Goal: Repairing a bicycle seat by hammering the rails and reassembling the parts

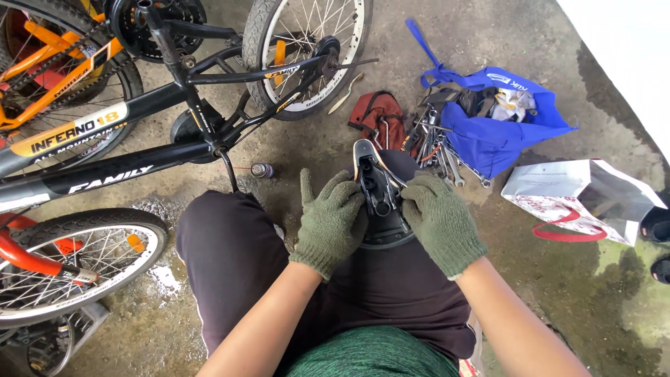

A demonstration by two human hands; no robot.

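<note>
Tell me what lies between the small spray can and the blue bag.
In the head view, between the spray can and the blue bag lie a reddish-brown pouch and a pile of wrenches on the concrete.

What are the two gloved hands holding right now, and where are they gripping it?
An upturned black bicycle saddle: the left hand grips its left edge, the right hand its right edge, near the rail clamp.

Here's a makeshift bicycle repair spot on a stained, damp concrete floor (pixel 314 150). An upturned black bicycle (pixel 139 132) sits beside an orange one (pixel 49 63), wrenches (pixel 440 150) spill from a blue bag (pixel 502 132), a small spray can (pixel 262 169) stands close by, and a white shopping bag (pixel 579 199) lies off to the side.
</note>
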